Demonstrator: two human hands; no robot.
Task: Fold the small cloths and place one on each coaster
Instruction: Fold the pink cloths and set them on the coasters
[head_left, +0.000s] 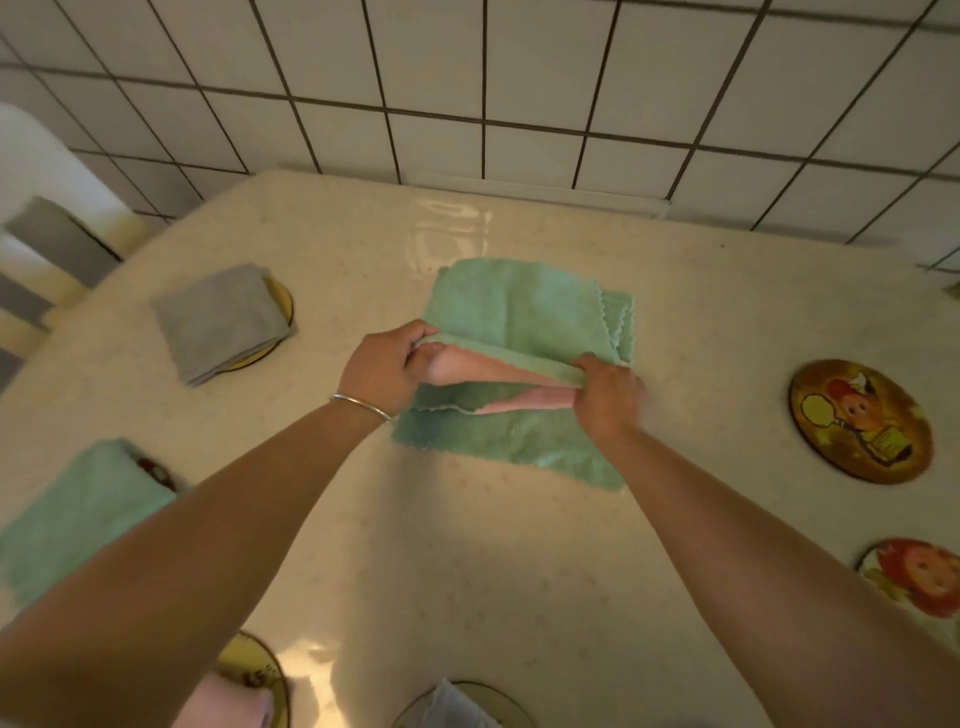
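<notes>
A green cloth (514, 312) lies mid-table, and both hands pinch its folded edge. My left hand (387, 366) grips the fold's left end, my right hand (605, 397) the right end. A pink cloth (524, 400) shows beneath the raised fold, over another green layer (519, 441). A folded grey cloth (221, 322) rests on a coaster (284, 306) at the left. A folded green cloth (78, 514) covers a coaster (156, 470) at the near left. Two picture coasters (860, 421) (914, 577) lie bare at the right.
A tiled wall (519, 88) rises behind the cream table (467, 571). At the near edge a coaster (254, 670) holds a pink cloth (228, 704), and another coaster (498, 701) holds a pale cloth (452, 706). A white chair (36, 171) stands at the far left.
</notes>
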